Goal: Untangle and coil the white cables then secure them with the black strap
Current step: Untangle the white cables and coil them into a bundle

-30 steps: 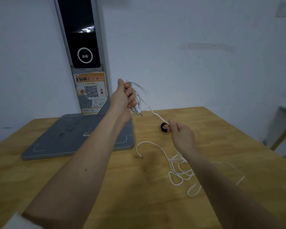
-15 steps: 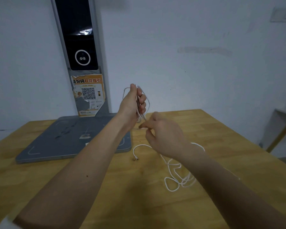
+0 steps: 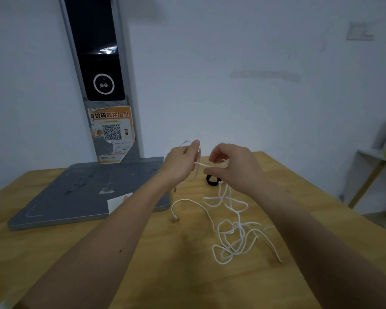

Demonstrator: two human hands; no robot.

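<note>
My left hand (image 3: 180,163) is raised above the wooden table (image 3: 143,264) and pinches a few loops of white cable (image 3: 232,228). Close to its right, my right hand (image 3: 234,167) grips the same cable, and a short taut stretch runs between the two hands. From my right hand the cable drops to a loose tangle on the table below. One free end with a plug (image 3: 176,218) lies left of the tangle. The black strap (image 3: 211,179), rolled into a small ring, rests on the table under my hands, partly hidden by my right hand.
A grey flat base (image 3: 76,192) with a tall post (image 3: 98,63) carrying a dark screen and an orange QR sticker stands at the back left against the white wall. A small shelf (image 3: 372,157) stands off the table's right side.
My left hand has come down from its raised position. My right hand moved up from the strap on the table to meet it and now holds the cable beside it.
</note>
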